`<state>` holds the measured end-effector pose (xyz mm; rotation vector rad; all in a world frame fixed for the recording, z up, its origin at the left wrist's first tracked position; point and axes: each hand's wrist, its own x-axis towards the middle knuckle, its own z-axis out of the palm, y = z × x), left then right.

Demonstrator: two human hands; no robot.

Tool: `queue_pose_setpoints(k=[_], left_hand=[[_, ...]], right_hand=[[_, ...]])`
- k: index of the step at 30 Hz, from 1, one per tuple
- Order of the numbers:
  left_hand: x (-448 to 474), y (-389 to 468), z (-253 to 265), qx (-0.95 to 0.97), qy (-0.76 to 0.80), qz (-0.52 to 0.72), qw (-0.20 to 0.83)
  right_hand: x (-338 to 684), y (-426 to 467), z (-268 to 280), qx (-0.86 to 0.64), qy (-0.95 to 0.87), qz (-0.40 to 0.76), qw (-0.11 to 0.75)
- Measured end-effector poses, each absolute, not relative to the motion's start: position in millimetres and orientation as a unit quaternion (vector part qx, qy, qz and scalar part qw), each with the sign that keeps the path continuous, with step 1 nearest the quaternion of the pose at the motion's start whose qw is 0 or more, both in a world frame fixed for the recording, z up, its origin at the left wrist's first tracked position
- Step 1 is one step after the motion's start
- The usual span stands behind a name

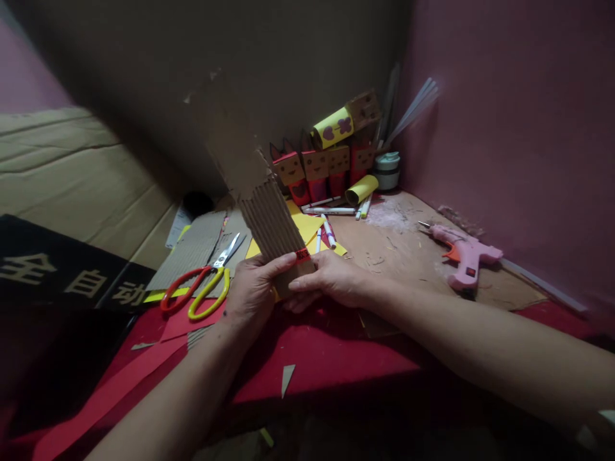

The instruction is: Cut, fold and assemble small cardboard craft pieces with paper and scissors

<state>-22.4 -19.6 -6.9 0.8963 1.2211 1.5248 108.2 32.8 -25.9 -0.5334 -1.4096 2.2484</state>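
A long cardboard strip (271, 214) is held up and tilted left, its lower part showing bare corrugation and its upper part smooth with torn edges. My left hand (254, 288) grips its lower left side, thumb across the front. On the lower right side, my right hand (331, 280) pinches the same strip with thumb and fingers. Between the thumbs a small red printed patch shows at the strip's edge. Scissors (204, 285) with one red and one yellow handle lie just left of my left hand, blades partly apart, over cardboard and red paper.
A pink glue gun (468, 253) lies at right on a brown board (394, 250). Behind stand several red paper tubes (317, 189) with cardboard faces, a lidded jar (387, 169) and yellow tubes (362, 189). Markers (329, 232) lie on yellow paper. A cardboard scrap (287, 379) is near the red table's front edge.
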Motion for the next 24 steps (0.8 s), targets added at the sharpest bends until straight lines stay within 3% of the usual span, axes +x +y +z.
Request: queue_pose_setpoints(k=[9, 17, 24], left_hand=[[-27, -12, -7, 0.386, 0.467, 0.577, 0.547], [-41, -15, -14, 0.444, 0.548, 0.508, 0.495], [-35, -22, -2, 0.487, 0.618, 0.438, 0.436]], right_hand=[[109, 33, -19, -0.218, -0.488, 0.805, 0.257], [111, 38, -19, -0.217, -0.482, 0.794, 0.302], [112, 40, -22, -0.203, -0.495, 0.797, 0.281]])
